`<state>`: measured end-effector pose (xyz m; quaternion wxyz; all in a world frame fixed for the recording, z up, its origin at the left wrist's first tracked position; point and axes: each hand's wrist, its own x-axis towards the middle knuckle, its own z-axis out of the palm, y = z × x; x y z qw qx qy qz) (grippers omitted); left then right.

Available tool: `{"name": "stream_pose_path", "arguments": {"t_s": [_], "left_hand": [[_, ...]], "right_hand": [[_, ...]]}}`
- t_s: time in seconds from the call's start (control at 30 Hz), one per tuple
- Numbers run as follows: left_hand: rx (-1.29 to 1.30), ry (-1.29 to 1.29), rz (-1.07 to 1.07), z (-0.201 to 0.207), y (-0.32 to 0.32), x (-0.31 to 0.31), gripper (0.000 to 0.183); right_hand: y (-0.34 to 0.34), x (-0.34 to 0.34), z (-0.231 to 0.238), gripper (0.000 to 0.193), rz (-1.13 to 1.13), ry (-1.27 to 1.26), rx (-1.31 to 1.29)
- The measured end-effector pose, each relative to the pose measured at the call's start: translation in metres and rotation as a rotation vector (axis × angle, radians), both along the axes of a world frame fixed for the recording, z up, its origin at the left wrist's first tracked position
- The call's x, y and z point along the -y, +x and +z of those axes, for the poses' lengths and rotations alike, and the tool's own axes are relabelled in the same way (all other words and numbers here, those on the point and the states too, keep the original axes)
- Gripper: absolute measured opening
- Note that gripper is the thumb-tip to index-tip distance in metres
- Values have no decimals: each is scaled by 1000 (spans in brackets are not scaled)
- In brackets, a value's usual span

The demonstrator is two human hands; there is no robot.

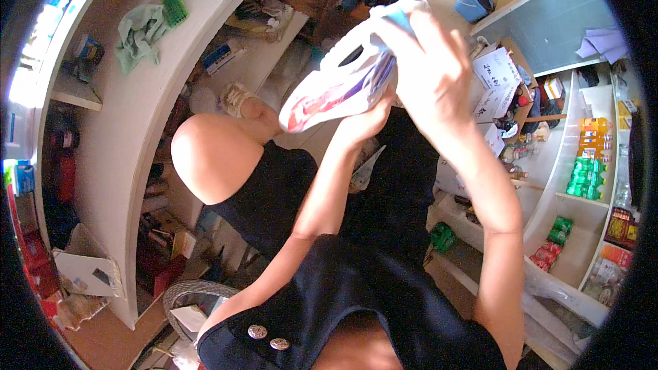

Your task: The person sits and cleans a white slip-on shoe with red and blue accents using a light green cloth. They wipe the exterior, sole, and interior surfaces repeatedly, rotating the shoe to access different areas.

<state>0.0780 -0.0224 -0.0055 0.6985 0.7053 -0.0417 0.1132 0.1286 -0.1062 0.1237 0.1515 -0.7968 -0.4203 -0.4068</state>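
Note:
A crumpled white plastic bag [329, 92] with red and purple patches is held up in front of me. My right hand [435, 62] grips its upper end, where a light blue patch [399, 20] shows beside the fingers. From below, my left hand [373, 122] is closed on the bag's lower right side; most of its fingers are hidden behind the plastic. What the bag contains, if anything, cannot be made out. My bare knee [212, 157] and black clothing lie under my arms.
To the left runs a pale counter [185, 62] with a green brush [174, 3] and a grey-green cloth [140, 33]. Shelves at right hold orange drink bottles [595, 138] and green bottles [586, 178]. A blue container [473, 3] stands at the back right, near papers [495, 72].

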Motion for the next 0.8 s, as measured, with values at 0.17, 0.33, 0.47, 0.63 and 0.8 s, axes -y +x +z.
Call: {"name": "stream_pose_path", "arguments": {"t_s": [0.17, 0.33, 0.47, 0.63, 0.8], "left_hand": [[64, -20, 120, -10, 4, 4, 28], [92, -55, 177, 4, 0, 4, 26], [-237, -232, 120, 12, -11, 1, 26], [-365, -396, 84, 0, -3, 1, 39], [-95, -834, 26, 6, 3, -1, 43]], "right_hand": [[10, 2, 1, 22, 35, 60, 19], [16, 13, 1, 27, -113, 45, -176], [24, 16, -5, 21, -147, -24, -182], [20, 10, -8, 23, 17, -114, -74], [122, 89, -2, 33, -88, -137, -640]]}}
